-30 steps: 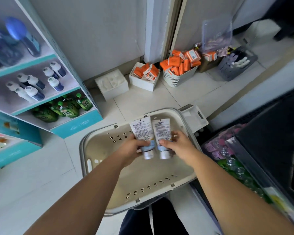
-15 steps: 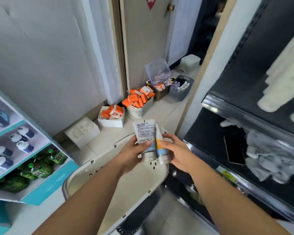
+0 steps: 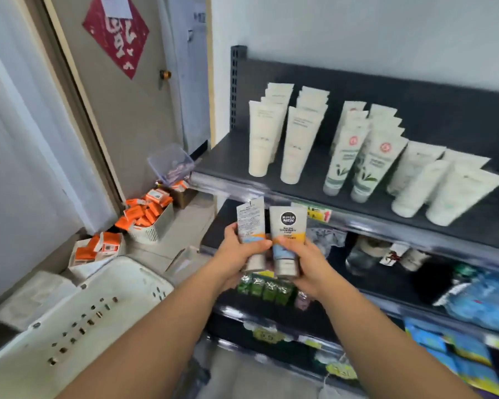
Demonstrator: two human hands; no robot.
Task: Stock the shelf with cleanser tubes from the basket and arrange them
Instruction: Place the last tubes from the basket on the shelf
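1. L hand [image 3: 236,249] is wrapped round the lower body of the left Nivea Men tube [image 3: 250,223], back label facing the viewer; cap end points down.
2. R hand [image 3: 303,257] is clasped round the right Nivea Men tube [image 3: 287,228], logo side out, cap down. The two tubes sit side by side, touching or nearly so, at frame centre.
3. Top shelf [image 3: 222,156] lies at 12–2 o'clock from the hands; bare deck at its left end, approx. 11–12 o'clock. Rows of cream tubes [image 3: 274,136] and green-leaf tubes [image 3: 355,159] stand cap-down to the right.
4. White basket [image 3: 104,309] sits at 8 o'clock, no tubes visible inside.
5. Handling (judged): tubes light, soft-walled, glossy, so somewhat slippery; stiffest at cap and shoulder. Best held low near the cap, w/ light squeeze, then stood on the flat cap.
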